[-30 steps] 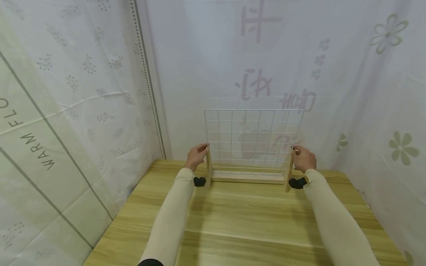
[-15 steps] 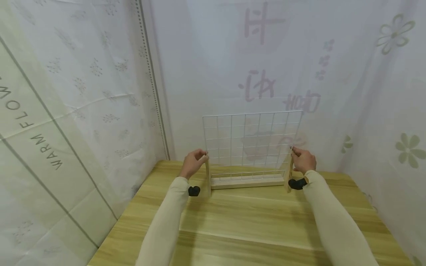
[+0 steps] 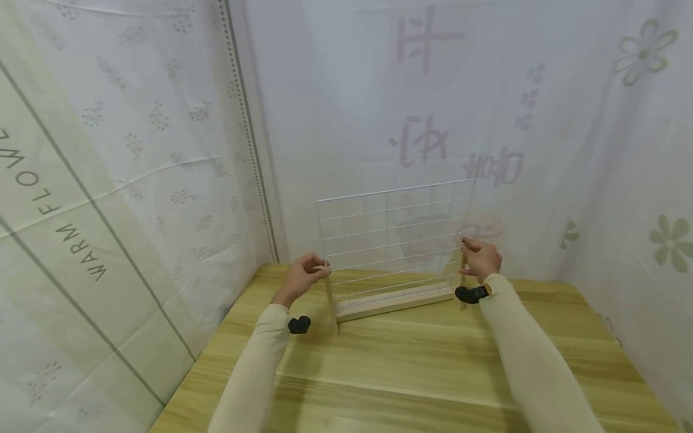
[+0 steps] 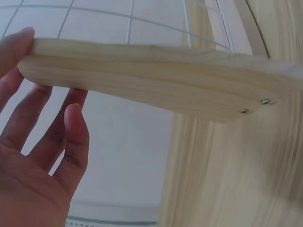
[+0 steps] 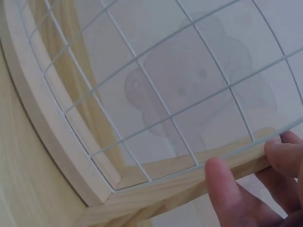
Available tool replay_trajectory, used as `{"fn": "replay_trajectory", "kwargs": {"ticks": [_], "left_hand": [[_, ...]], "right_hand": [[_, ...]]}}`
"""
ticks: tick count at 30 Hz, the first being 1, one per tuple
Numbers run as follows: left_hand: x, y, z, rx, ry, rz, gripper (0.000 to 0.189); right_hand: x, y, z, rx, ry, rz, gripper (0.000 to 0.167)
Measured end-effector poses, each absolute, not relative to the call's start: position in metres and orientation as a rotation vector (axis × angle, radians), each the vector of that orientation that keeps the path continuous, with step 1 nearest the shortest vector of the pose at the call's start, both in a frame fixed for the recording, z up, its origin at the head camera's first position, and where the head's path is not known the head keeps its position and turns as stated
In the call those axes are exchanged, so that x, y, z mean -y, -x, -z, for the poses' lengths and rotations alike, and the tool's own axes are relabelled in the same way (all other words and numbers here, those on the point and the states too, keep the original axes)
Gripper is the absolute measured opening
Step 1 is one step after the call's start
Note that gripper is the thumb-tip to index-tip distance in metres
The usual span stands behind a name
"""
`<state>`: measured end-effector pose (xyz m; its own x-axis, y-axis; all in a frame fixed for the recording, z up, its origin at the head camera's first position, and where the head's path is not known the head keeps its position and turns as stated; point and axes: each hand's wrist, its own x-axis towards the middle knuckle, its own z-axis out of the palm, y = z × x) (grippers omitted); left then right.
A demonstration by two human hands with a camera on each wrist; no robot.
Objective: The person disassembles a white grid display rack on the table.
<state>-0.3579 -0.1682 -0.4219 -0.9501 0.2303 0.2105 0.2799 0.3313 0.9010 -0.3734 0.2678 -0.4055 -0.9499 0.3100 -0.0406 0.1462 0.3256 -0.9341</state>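
I see one white wire-grid panel in a pale wooden stand (image 3: pixel 391 240), upright near the desk's (image 3: pixel 411 367) far edge, long axis left-right. My left hand (image 3: pixel 299 278) pinches its left post, my right hand (image 3: pixel 480 258) its right post.

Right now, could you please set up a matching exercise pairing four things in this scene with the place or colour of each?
Things:
1. left hand
2. right hand
3. wire grid
4. table

Descriptions:
A. white, standing in a wooden frame
B. at the frame's right post
C. light wood grain, under the frame
D. at the frame's left post

Pairs: 1-D, 2-B, 3-A, 4-C
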Motion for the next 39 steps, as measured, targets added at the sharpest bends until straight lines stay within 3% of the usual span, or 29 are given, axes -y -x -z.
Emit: {"fn": "replay_trajectory", "kwargs": {"ticks": [13,23,29,39], "left_hand": [[0.197,0.332,0.430,2.577,0.455,1.670,0.026],[0.207,0.316,0.431,2.572,0.504,1.569,0.026],[0.208,0.315,0.435,2.545,0.501,1.641,0.028],[0.202,0.313,0.451,2.391,0.488,1.693,0.026]], "right_hand": [[-0.242,0.384,0.406,2.415,0.371,-1.819,0.045],[-0.224,0.392,0.407,2.473,0.363,-1.666,0.043],[-0.194,0.370,0.412,2.307,0.346,-1.661,0.049],[-0.132,0.343,0.445,2.112,0.204,-1.695,0.041]]}}
